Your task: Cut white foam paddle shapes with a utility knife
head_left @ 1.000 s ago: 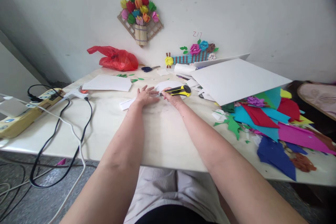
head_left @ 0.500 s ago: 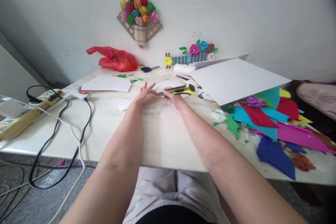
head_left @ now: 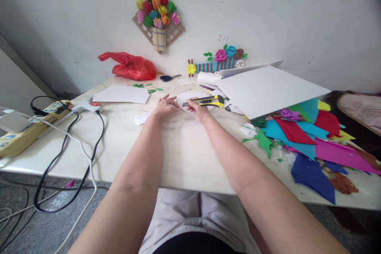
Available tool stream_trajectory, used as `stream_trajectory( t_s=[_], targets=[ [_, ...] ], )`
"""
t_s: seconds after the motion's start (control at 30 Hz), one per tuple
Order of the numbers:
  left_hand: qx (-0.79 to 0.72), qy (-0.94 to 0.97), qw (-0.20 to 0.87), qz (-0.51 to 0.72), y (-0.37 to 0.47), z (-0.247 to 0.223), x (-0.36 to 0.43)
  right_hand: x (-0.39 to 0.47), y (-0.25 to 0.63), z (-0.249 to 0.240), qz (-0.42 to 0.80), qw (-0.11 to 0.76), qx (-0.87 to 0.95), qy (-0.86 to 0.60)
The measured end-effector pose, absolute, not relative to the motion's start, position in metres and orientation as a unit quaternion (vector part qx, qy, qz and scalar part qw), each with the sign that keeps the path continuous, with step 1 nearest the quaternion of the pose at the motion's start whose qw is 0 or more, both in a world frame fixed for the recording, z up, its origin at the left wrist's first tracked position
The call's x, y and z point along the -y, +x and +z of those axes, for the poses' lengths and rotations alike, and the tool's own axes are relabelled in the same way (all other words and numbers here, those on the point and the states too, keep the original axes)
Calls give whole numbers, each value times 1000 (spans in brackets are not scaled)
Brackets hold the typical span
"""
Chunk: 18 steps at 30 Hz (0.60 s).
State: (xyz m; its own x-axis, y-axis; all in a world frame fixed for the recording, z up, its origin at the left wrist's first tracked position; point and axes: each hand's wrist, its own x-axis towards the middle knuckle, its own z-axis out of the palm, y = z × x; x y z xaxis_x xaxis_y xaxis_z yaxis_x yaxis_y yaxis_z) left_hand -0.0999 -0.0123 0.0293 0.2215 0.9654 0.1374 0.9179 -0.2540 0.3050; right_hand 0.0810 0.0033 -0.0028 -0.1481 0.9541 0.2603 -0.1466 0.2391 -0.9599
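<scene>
A yellow and black utility knife [head_left: 208, 101] is gripped in my right hand [head_left: 198, 109], its tip pointing left. Under and behind it lies a white rounded board piece [head_left: 189, 96], partly covered by my hands. My left hand [head_left: 166, 107] rests at the left edge of that piece with its fingers spread. It holds nothing that I can see. Beside the left wrist, a narrow white strip [head_left: 142, 118] lies on the table [head_left: 190, 154].
A larger white board [head_left: 270, 91] leans over coloured paper scraps [head_left: 300, 135] at the right. White cut board [head_left: 122, 94], scissors [head_left: 169, 77] and a red plastic bag [head_left: 133, 66] lie farther back. At the left are a power strip [head_left: 32, 127] and loose cables [head_left: 98, 147].
My right hand has shifted slightly to the right with the utility knife, away from my left hand. The left hand's fingers have lowered a little.
</scene>
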Motion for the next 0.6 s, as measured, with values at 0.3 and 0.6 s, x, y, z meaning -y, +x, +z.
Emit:
stream_trajectory(
  t_s=[0.3, 0.6],
  targets=[
    [-636, 764, 83, 69, -93, 23, 13, 3, 79, 1, 416, 470, 648, -430],
    [-633, 766, 101, 50, -94, 23, 10, 6, 78, 2, 439, 463, 655, -405]
  ],
)
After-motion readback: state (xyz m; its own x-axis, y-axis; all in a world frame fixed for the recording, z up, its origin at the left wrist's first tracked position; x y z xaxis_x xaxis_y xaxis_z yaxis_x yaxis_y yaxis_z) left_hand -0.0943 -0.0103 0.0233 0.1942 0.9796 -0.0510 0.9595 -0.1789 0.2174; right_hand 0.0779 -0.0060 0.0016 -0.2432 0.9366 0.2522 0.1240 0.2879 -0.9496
